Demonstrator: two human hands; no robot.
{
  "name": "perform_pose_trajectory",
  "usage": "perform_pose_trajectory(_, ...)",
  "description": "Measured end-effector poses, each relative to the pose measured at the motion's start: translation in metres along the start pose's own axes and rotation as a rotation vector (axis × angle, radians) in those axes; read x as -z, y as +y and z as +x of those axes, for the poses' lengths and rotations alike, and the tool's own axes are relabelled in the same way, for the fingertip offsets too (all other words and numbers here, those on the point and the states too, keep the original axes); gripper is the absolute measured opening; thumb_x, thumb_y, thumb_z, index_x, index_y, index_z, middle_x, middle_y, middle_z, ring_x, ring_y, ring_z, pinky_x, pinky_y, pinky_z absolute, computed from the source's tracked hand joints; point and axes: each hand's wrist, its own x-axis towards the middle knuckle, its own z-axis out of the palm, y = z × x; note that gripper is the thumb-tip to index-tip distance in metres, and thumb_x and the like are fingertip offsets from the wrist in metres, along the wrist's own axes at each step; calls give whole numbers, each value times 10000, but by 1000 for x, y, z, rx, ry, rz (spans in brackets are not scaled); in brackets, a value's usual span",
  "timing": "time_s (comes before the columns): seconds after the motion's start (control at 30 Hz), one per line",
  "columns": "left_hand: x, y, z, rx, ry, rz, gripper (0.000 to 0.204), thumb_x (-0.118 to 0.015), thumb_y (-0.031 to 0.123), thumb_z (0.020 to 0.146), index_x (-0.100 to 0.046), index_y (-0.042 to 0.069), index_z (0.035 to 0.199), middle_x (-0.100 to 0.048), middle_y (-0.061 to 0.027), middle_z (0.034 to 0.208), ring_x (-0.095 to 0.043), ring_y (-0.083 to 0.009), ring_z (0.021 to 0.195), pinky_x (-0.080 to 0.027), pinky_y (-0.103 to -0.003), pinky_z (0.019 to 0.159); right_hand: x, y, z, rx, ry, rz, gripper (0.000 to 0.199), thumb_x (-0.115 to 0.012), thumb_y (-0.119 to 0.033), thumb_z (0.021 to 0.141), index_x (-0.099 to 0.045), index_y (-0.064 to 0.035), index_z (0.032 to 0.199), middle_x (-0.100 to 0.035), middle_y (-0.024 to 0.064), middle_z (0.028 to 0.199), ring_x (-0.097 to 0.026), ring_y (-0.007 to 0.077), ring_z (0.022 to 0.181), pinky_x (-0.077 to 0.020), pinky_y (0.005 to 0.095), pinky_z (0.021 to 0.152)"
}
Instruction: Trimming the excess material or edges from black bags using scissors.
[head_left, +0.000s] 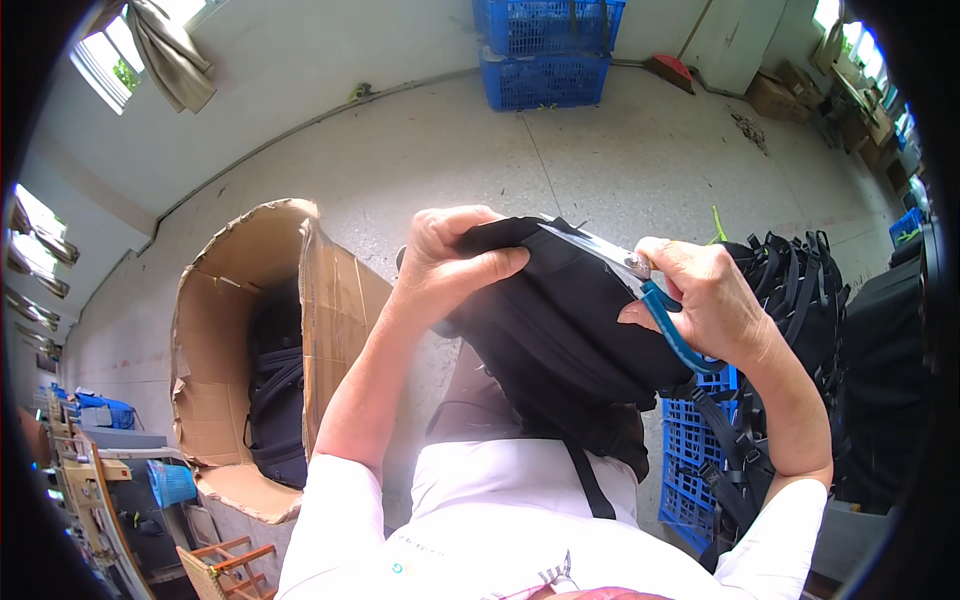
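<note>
Pinching the black bag [570,320] with left hand [450,250], right hand [712,295] holding scissors [635,264], I am risking, by any slip, nicking it between them.

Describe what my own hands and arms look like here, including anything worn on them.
Your left hand and right hand are bare, with no gloves or watch visible. Your sleeves are plain white and short, ending around the elbows, so both forearms are uncovered.
</note>
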Motion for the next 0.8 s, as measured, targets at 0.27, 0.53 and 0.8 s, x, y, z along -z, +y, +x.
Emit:
perform_pose_trajectory(0.27, -7, 1, 2, -68, -2, 39, 84, -705, 27, 698, -634, 16, 742, -574, 24, 626, -501, -28, 593, -380, -180, 526, 2, 8, 7, 98, 14, -2, 535, -768, -322, 639, -549, -11, 1015, -552, 107, 716, -494, 189, 542, -422, 314, 532)
perform_pose_trajectory(0.53, -7, -1, 1, -63, -41, 45, 88, -703, 19, 684, -636, 15, 740, -575, 18, 620, -507, -35, 587, -390, -187, 533, 13, 10, 7, 207, -4, -81, 415, -708, -369, 710, -567, -8, 858, -629, 139, 718, -632, 266, 619, -512, 312, 584)
perform_pose_trajectory(0.8, -9, 0, 9, 10, -32, 6, 109, -699, 36, 690, -633, -16, 759, -584, 16, 641, -516, -42, 606, -402, -194, 538, -10, 10, 10, -9, 90, 330, 496, -753, -327, 689, -552, -10, 1014, -508, 74, 625, -515, 151, 562, -430, 273, 571)
